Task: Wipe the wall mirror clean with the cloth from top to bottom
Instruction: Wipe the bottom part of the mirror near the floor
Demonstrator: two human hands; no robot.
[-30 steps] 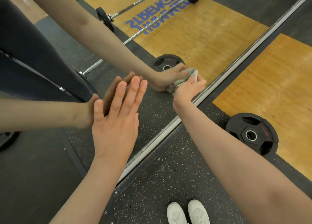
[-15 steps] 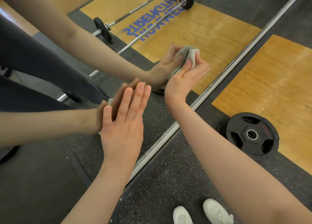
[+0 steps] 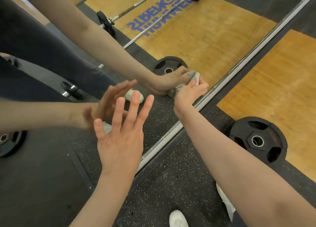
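Observation:
The wall mirror (image 3: 196, 38) fills the upper left of the view, ending in a metal bottom rail (image 3: 239, 64) at the floor. A bunched pale green-grey cloth (image 3: 195, 77) is pressed to the glass just above that rail, gripped by my right hand (image 3: 189, 91). My left hand (image 3: 122, 132) hovers in front of the glass with its fingers spread, off the surface. Both hands and arms are doubled as reflections in the mirror.
A black weight plate (image 3: 258, 139) lies on the floor right of my right arm, at the edge of the wooden platform (image 3: 282, 89). My white shoes (image 3: 177, 220) stand on speckled black rubber flooring (image 3: 171, 184). Reflected barbells show in the mirror.
My right hand moved the cloth up the glass, then back down to just above the bottom rail. My left hand, flat on the mirror before, has lifted off with fingers spread.

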